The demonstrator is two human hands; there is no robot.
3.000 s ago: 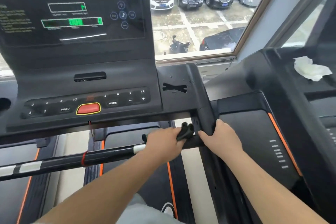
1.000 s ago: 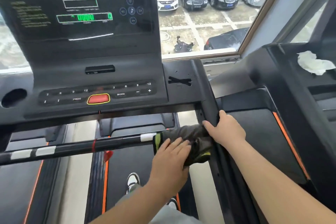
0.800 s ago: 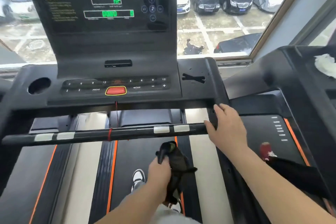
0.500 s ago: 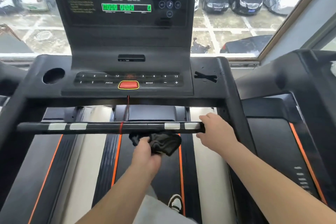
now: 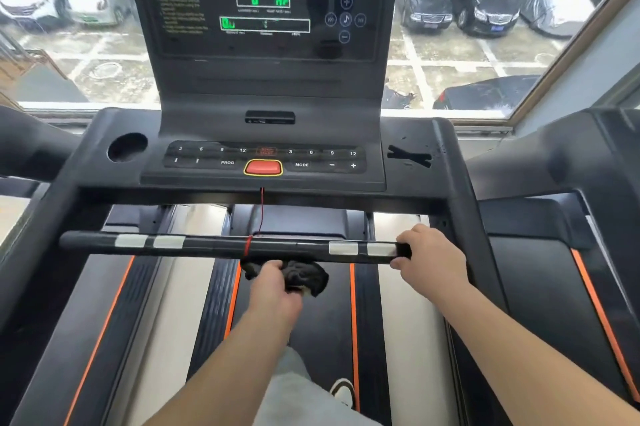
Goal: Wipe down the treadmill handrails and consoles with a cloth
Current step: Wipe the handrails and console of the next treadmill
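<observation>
— Where's the dark crumpled cloth [image 5: 306,276] now?
— Bunched in the left hand [image 5: 273,287], fingers curled round it, just under the middle of the black crossbar handrail [image 5: 207,245]. A second ago it wrapped the bar's right end.
— And the right hand [image 5: 429,256]?
— Off the black side upright [image 5: 464,204]; it grips that right end. The middle stretch is probably next.

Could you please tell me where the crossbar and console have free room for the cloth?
The crossbar is bare from its left end to the red cord tied at its middle. The console ledge around the tape cross is bare too. Crowded: the right hand grips the bar's right end, and the left hand holds the cloth just below the cord.
</observation>
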